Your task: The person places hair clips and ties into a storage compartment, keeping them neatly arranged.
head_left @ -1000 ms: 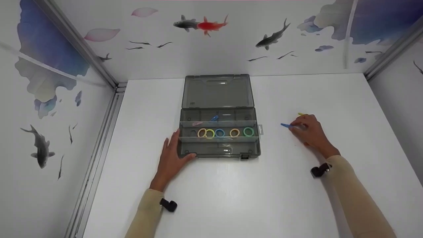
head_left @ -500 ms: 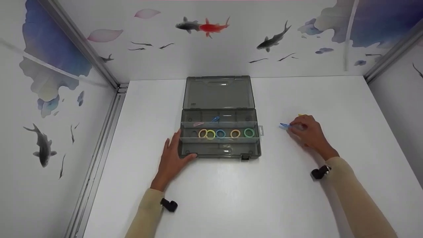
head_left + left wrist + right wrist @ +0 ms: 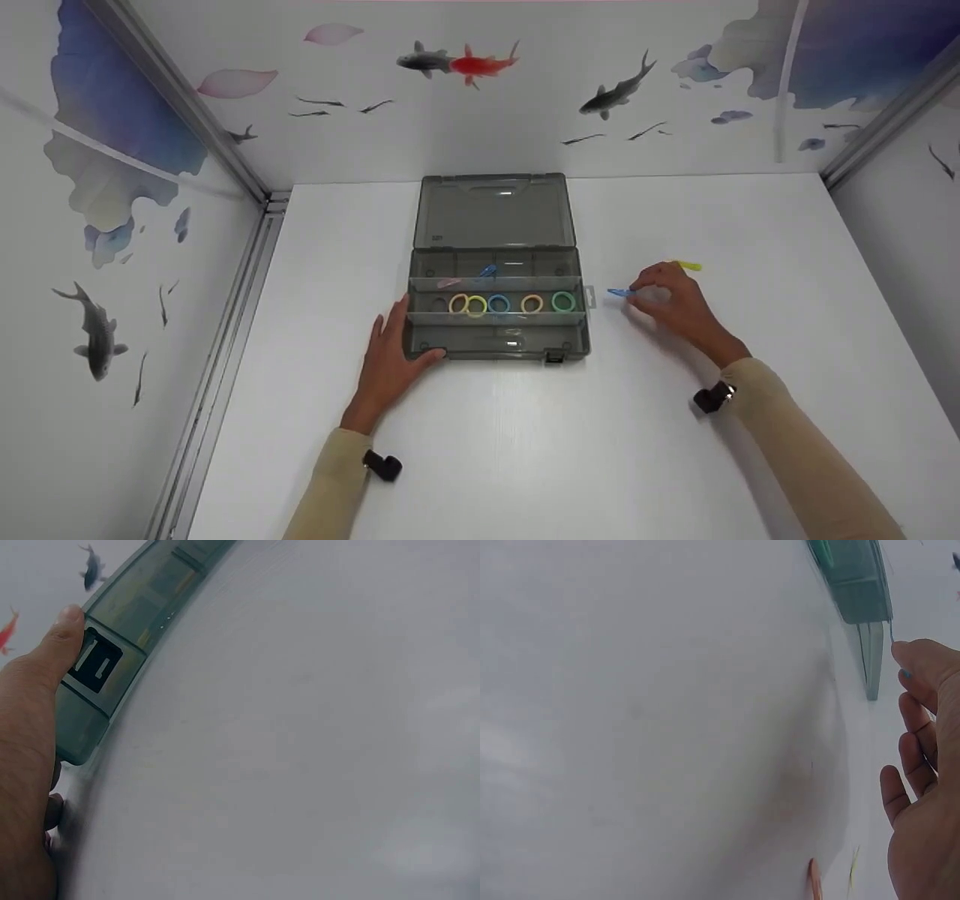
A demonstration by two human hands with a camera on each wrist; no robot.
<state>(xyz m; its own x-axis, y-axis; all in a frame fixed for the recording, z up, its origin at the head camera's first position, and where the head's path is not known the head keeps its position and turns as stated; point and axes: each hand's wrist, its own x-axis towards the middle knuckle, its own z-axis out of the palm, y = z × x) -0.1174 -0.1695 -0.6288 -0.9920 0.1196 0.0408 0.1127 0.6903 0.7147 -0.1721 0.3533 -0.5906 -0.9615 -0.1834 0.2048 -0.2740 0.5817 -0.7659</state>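
Note:
A smoky grey plastic storage box (image 3: 495, 355) lies open, its lid (image 3: 495, 211) tipped back. My left hand (image 3: 386, 371) rests against the box's left front corner, fingers along the side and thumb at the front edge. Pinched between right thumb and fingertips is a slim blue hair clip (image 3: 619, 293); that right hand (image 3: 679, 311) is just off the box's right side. Several coloured rings, among them a green ring (image 3: 563, 302), line the middle compartment. Another blue clip (image 3: 488, 271) and a pink clip (image 3: 448, 283) lie in the back compartment.
A yellow clip (image 3: 690, 265) lies on the white table (image 3: 525, 450) behind my right hand. In the right wrist view, an orange slim piece (image 3: 814, 877) shows at the lower edge. Printed wall panels (image 3: 495, 127) enclose the table at the back and sides.
My right hand has moved left toward the box with the blue hair clip, uncovering more of the yellow clip. The left hand has stayed at the box's corner.

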